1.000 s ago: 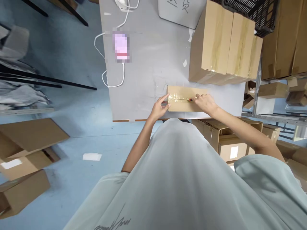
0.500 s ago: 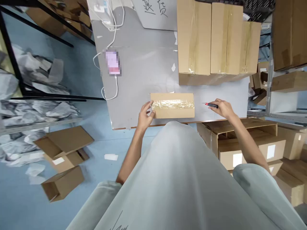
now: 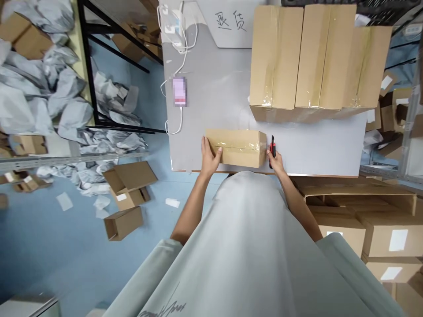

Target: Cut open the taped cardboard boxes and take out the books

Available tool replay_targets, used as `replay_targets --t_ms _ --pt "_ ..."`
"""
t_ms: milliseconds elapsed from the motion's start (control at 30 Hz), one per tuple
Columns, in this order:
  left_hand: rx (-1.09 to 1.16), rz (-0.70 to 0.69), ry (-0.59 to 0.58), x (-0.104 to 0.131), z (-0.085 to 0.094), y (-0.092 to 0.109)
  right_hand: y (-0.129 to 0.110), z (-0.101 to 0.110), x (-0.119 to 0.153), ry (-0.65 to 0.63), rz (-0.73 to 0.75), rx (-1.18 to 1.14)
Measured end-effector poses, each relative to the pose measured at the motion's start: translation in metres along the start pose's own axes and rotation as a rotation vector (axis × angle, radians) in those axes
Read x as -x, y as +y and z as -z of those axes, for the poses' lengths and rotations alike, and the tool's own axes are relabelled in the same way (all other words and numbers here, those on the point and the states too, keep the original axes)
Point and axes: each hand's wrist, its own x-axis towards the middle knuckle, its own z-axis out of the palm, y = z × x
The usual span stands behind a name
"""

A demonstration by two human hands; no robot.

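Observation:
A small taped cardboard box [image 3: 236,145] lies near the front edge of the grey table [image 3: 218,88]. My left hand [image 3: 210,157] grips its left end, with the thumb on the near side and the fingers at the far corner. At the right end, my right hand [image 3: 276,161] is closed round a red and black utility knife [image 3: 272,149], which points away from me. Its fingertips are close to the box's right end; whether they touch it is hard to tell.
Three large taped cartons [image 3: 276,57] stand at the back right. A phone [image 3: 179,91] on a white cable and a power strip [image 3: 175,31] are at the left. Open cartons [image 3: 350,189] sit below the table's right edge; a black rack [image 3: 122,129] is left.
My right hand has come left to the box's right end, and the knife now points away from me instead of left. The box shows more of its right end. The view has shifted left.

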Motion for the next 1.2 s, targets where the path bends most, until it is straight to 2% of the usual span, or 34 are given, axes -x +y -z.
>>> replay_targets --t_ms 133,267,367,467,533,567,633,733,833,900,1033,1133,1200 --pt "0.071 0.041 0.012 -0.01 0.015 -0.017 -0.017 -0.003 0.009 0.07 0.052 -0.017" --pt "0.229 0.095 -0.048 -0.02 0.004 -0.018 -0.041 0.013 0.037 0.162 0.195 0.109" --pt "0.427 0.18 -0.188 -0.026 -0.016 -0.007 -0.068 0.027 0.067 0.311 0.346 0.349" --pt "0.571 0.307 -0.416 -0.03 -0.033 0.004 -0.099 0.025 0.092 0.376 0.409 0.583" --pt "0.587 0.364 -0.547 -0.032 -0.036 0.009 -0.115 0.013 0.101 0.361 0.417 0.713" --pt "0.571 0.36 -0.567 -0.032 -0.034 0.011 -0.121 0.004 0.103 0.349 0.417 0.77" --pt "0.536 0.289 -0.482 -0.034 -0.021 0.016 -0.129 -0.014 0.107 0.328 0.415 0.868" --pt "0.548 0.082 -0.276 -0.038 0.012 0.03 -0.134 -0.037 0.114 0.369 0.411 0.993" --pt "0.521 -0.131 -0.257 -0.045 0.044 0.051 -0.143 -0.05 0.129 0.493 0.374 1.093" --pt "0.474 -0.201 -0.293 -0.051 0.058 0.063 -0.152 -0.059 0.143 0.508 0.334 1.118" --pt "0.445 -0.207 -0.416 -0.061 0.068 0.07 -0.164 -0.089 0.168 0.337 0.289 1.019" --pt "0.431 -0.208 -0.461 -0.064 0.066 0.067 -0.163 -0.116 0.18 0.178 0.283 0.94" --pt "0.422 -0.19 -0.463 -0.064 0.062 0.065 -0.161 -0.132 0.185 0.12 0.269 0.945"
